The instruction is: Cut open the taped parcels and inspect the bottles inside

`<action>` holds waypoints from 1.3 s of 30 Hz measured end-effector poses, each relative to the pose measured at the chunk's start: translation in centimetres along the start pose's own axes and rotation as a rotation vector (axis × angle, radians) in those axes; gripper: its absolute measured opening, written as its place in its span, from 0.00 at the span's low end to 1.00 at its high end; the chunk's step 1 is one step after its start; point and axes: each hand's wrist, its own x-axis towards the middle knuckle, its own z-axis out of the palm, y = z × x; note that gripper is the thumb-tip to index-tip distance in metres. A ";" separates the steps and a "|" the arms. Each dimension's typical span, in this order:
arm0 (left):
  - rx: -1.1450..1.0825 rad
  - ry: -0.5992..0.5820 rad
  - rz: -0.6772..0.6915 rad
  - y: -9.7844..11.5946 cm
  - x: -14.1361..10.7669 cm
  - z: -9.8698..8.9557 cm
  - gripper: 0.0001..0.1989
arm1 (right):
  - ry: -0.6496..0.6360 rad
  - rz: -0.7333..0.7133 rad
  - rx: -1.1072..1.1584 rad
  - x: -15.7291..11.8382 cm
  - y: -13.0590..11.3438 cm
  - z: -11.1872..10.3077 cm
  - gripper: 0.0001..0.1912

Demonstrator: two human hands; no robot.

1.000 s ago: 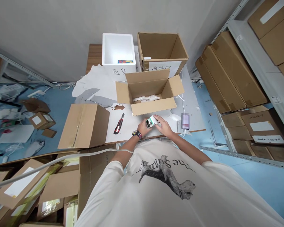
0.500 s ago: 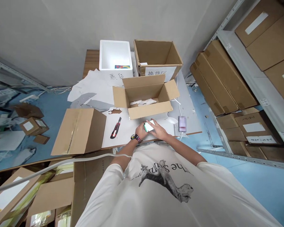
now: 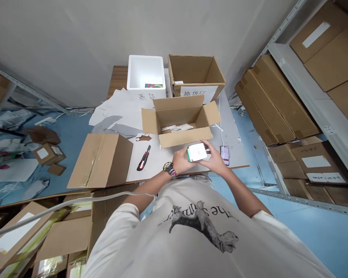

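Observation:
Between my two hands is a small white box with a green edge, held up in front of my chest at the table's near side. My left hand, with a watch on the wrist, grips its left, green end. On the other side, the fingers of my right hand close round the right end. Just beyond stands an open carton with its flaps spread; white papers lie inside it. A red and black box cutter rests on the table to the left of my hands.
A closed carton stands at the left. At the back are a white foam box and a labelled cardboard box. A phone with a cable lies at the right edge. Shelves of cartons rise on the right.
The small white box has come up closer to me and a little to the right, with both hands on it. Its white face now shows more fully. The view has shifted slightly.

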 end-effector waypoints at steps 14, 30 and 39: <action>0.163 0.067 0.353 9.7 19.0 -11.7 0.27 | 0.192 -0.347 -0.176 13.6 -6.8 -12.2 0.53; 0.175 0.225 0.116 -1.0 50.6 -13.7 0.40 | 0.093 -0.373 -0.267 50.2 2.5 -13.8 0.36; 0.346 -0.147 -0.326 -9.9 52.7 -8.6 0.39 | -0.190 0.109 -0.157 55.1 12.8 -6.0 0.34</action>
